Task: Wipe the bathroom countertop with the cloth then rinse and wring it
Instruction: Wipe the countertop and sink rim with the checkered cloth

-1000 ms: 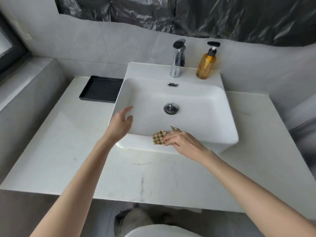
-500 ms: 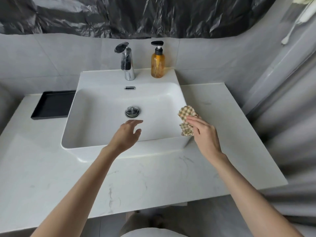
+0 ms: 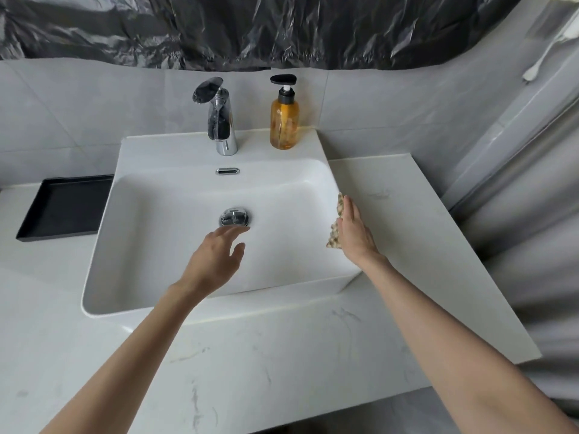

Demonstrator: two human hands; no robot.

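Pressing cloth (image 3: 334, 234) against sink rim (image 3: 332, 183) with flat-fingered right hand (image 3: 355, 233), left hand (image 3: 213, 264) loose, empty, by drain (image 3: 235, 216)

white marble countertop (image 3: 282, 368), basin (image 3: 163, 151) set on it, blk tray (image 3: 62, 208) w/ left

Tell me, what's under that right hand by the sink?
A checked cloth, pressed by the flat right hand at the sink's right edge. Only its edge peeks out; the hand covers the rest.

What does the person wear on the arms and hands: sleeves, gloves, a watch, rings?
Nothing that shows. The left hand and right hand are bare, without gloves or visible rings. The left forearm and right forearm are uncovered: no sleeve, watch or bracelet.
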